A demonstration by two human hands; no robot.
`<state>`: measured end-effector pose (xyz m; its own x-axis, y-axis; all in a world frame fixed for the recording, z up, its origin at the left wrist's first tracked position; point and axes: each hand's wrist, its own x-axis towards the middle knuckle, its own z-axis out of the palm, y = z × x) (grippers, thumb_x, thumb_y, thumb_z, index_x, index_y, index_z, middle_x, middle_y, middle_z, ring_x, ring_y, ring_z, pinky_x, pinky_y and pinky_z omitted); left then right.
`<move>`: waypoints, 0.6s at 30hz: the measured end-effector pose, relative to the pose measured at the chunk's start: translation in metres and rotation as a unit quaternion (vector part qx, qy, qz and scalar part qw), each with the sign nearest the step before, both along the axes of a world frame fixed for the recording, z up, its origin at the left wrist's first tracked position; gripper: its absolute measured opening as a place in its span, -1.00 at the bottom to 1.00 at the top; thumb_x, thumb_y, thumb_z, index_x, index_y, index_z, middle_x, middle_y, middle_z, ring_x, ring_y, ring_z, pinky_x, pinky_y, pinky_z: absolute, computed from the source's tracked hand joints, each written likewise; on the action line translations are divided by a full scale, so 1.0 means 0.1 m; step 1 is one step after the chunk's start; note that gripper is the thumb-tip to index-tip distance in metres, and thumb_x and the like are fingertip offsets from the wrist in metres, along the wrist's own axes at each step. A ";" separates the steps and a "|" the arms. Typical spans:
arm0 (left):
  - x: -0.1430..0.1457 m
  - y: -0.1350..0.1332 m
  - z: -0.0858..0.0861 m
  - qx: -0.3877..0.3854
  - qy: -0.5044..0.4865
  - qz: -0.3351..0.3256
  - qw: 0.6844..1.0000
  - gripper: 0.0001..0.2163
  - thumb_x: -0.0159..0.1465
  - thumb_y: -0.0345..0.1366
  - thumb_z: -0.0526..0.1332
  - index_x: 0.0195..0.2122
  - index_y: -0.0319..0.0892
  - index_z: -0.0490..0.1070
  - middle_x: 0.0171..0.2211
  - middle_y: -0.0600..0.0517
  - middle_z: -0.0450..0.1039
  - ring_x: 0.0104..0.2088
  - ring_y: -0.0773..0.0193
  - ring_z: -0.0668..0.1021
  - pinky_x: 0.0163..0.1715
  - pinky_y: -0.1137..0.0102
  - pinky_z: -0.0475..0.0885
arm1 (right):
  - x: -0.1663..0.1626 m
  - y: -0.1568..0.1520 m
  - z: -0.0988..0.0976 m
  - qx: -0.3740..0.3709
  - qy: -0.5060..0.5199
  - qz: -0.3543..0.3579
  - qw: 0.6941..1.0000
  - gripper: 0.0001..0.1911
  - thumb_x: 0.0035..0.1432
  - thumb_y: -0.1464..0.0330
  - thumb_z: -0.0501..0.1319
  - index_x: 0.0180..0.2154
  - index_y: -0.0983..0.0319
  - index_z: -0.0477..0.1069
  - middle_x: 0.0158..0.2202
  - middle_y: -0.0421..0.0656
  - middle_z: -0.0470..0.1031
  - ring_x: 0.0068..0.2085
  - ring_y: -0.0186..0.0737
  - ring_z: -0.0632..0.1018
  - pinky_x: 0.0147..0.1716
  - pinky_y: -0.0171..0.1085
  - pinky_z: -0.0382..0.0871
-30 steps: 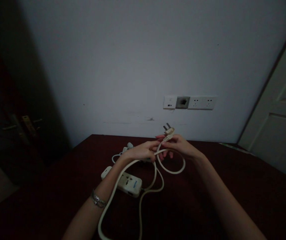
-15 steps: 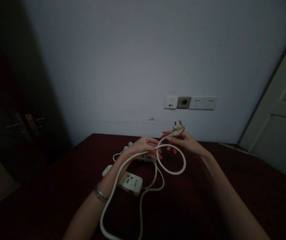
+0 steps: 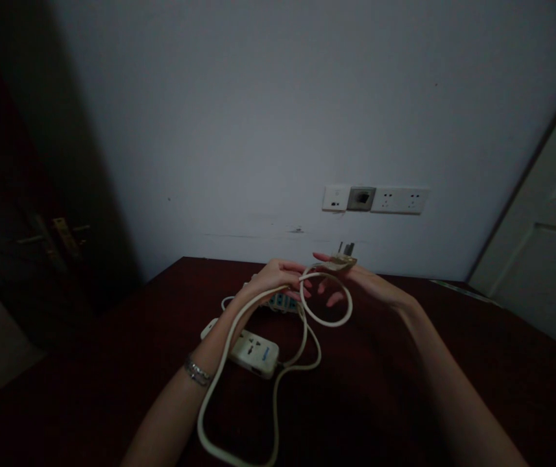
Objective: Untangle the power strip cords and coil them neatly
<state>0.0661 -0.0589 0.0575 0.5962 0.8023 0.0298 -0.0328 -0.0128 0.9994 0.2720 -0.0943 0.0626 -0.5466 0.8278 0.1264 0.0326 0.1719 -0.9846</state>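
L grip (image 3: 278,276) pinches off-white, round, flexible cord (image 3: 330,324), prob. mid-coil; R grip (image 3: 364,279), just beside it, is at off-white pronged plastic plug (image 3: 342,261), hold unclear. Next wrap prob. needs steady L pinch.

Left forearm (image 3: 175,402) hides part of front power strip (image 3: 254,349); blue lettering (image 3: 265,354) unreadable. Left hand (image 3: 280,277) covers some of cord (image 3: 327,323) and rear strip (image 3: 282,301).

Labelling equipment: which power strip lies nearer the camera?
The white rectangular power strip with blue lettering; the white strip with teal sockets lies nearer the wall.
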 end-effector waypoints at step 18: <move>-0.06 0.05 0.00 0.003 -0.021 0.029 0.999 -0.67 -0.19 -0.57 0.18 -0.34 -0.34 0.46 -0.49 -0.06 0.50 -0.50 0.22 0.55 -0.50 0.34 0.46 | -0.03 0.04 -0.05 -0.019 -0.004 -0.017 1.000 -0.44 -0.06 0.31 0.27 0.05 0.23 0.34 -0.23 0.02 0.50 -0.34 -0.18 0.51 -0.61 -0.36 0.39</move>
<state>0.0604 -0.0535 0.0576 0.5465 0.8353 0.0597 -0.0740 -0.0228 0.9970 0.2687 -0.0904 0.0573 -0.5196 0.8496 0.0907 0.0464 0.1340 -0.9899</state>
